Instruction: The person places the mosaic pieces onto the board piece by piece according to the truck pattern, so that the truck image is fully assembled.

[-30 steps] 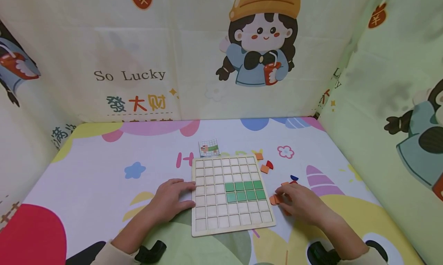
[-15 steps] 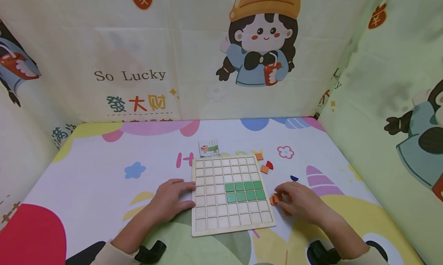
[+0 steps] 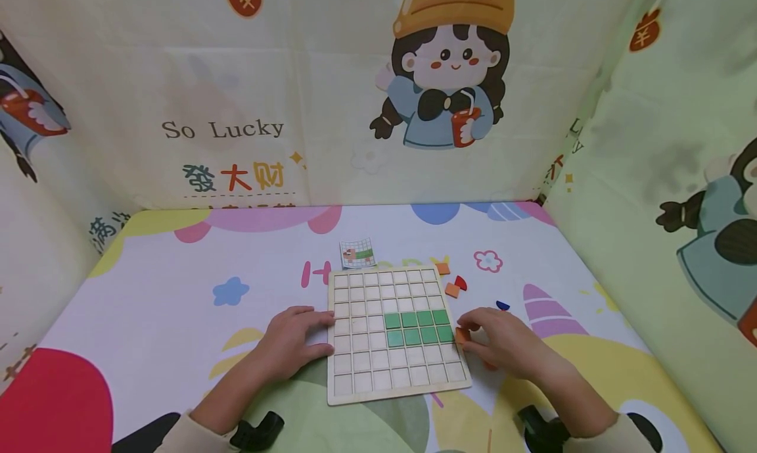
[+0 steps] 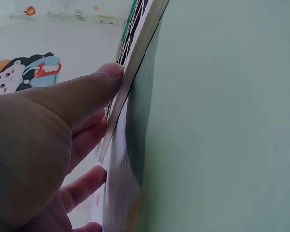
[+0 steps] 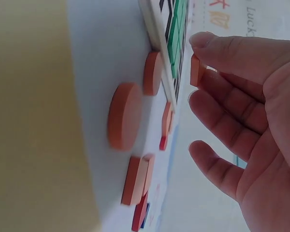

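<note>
A square wooden grid board (image 3: 399, 396) lies on the table, with two rows of green square tiles (image 3: 425, 317) set in its right side. My left hand (image 3: 292, 338) rests at the board's left edge. In the left wrist view its thumb (image 4: 108, 71) touches that edge, the fingers stretched out beside it. Beside the board's right edge, my right hand (image 3: 508, 341) pinches an orange square tile (image 5: 195, 71) between thumb and forefinger, raised off the table. Two orange rounded pieces (image 5: 125, 116) lie below this hand in the right wrist view.
A small printed pattern card (image 3: 357, 253) lies behind the board. Loose orange tiles (image 3: 452, 290) and a red quarter-round piece (image 3: 460, 282) sit off its back right corner. A dark blue piece (image 3: 503, 305) lies behind my right hand. Printed cloth walls (image 3: 331, 98) enclose the table.
My right hand, at first among the loose pieces, has picked up an orange square tile and moved left to the board's right edge. The left hand has stayed in place.
</note>
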Tool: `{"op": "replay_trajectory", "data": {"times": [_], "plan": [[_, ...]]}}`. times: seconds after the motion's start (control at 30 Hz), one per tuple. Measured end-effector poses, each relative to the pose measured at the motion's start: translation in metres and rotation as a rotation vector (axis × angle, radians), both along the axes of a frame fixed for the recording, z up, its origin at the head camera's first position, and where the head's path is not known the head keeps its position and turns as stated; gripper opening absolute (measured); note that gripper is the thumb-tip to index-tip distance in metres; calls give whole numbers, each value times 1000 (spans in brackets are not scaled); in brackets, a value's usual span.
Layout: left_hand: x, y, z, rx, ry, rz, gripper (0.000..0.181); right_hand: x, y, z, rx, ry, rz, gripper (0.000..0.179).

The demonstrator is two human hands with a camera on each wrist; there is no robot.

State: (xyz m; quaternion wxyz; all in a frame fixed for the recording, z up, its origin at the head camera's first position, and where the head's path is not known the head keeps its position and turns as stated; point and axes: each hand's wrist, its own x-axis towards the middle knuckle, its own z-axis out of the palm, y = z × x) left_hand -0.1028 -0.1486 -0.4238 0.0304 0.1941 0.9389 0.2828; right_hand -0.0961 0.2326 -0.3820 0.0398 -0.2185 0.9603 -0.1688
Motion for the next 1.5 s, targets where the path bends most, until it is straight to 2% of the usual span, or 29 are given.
{"op": "replay_trajectory", "data": {"times": [0.37, 0.9, 1.5], "plan": [[0, -1, -1, -9, 0, 0, 46, -5, -23, 5, -45, 71, 110, 16], [-1, -1, -2, -10, -5, -5, 45, -11, -62, 9, -54, 52, 201, 18], [0, 1, 2, -16, -21, 10, 46, -21, -101, 4, 10, 60, 270, 24]]}}
